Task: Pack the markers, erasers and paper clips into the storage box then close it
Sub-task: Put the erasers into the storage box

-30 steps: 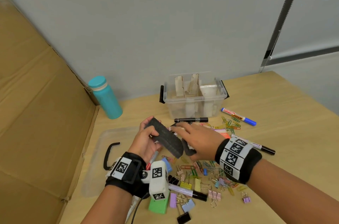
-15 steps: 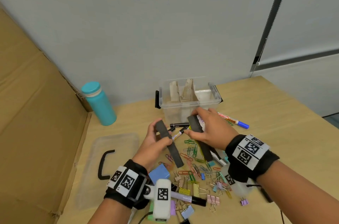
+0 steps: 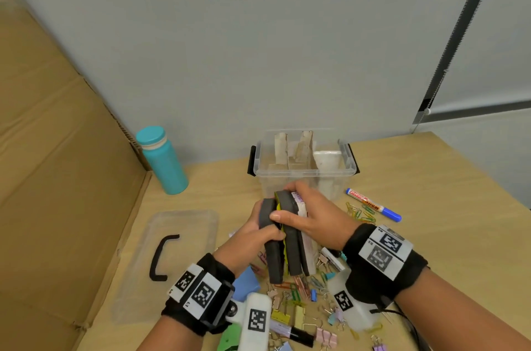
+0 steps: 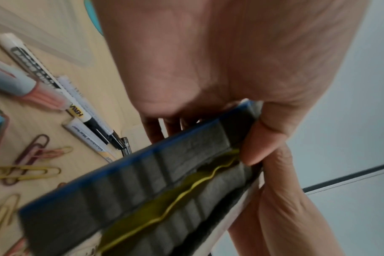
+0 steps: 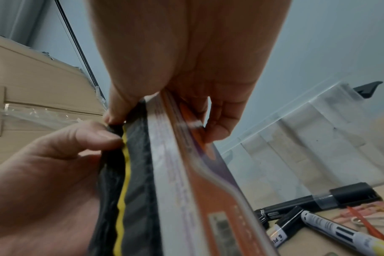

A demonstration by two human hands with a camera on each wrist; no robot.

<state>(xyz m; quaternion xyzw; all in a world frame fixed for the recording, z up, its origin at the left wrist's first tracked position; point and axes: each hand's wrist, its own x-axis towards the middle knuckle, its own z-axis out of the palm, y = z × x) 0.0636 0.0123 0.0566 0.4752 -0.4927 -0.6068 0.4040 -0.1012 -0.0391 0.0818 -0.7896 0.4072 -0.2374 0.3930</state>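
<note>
Erasers (image 3: 283, 238) now pressed together into one stack, mid-frame, just in front of the clear storage box (image 3: 306, 175) — half a second back each hand held its own, apart. Left hand (image 3: 253, 238) curls round the left felt eraser; right hand (image 3: 309, 218) wraps the others, thumb across the dark edges. Likely one drop into the box next. Blue-capped marker (image 3: 373, 205) right of box, paper clips (image 3: 298, 287) low centre, lid (image 3: 169, 261) lower left — all unpacked.
</note>
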